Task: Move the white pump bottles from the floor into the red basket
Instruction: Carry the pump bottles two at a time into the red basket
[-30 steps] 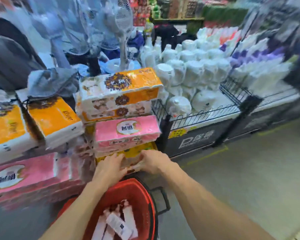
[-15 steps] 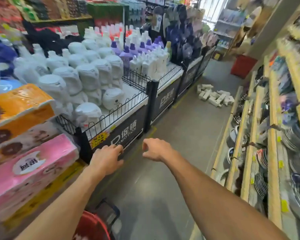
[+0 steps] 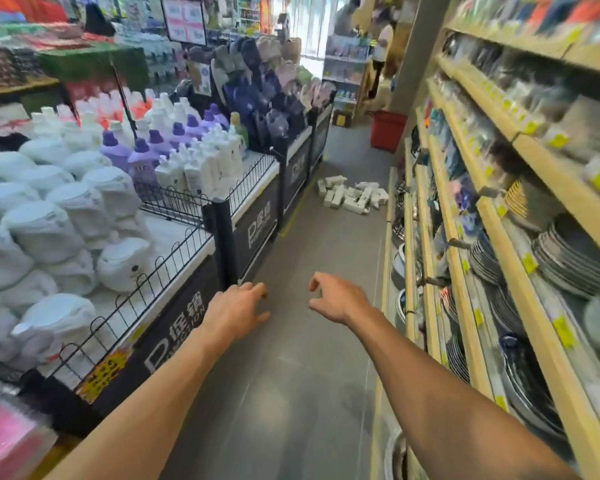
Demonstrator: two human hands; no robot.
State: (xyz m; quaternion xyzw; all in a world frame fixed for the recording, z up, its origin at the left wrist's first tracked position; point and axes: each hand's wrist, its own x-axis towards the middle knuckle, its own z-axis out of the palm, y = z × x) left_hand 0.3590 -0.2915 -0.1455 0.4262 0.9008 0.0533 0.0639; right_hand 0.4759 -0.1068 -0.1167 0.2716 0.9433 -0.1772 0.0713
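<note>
Blurring distant white pump bottles (image 3: 352, 195).

Both forearms are bare and sleeveless down to the hands (image 3: 288, 304), no gloves.

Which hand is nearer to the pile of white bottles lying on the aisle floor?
Right, narrowly. The right hand is open, almost in line below the pile of white bottles; the left hand is open too, lower and further left. Both are far short of it.
</note>
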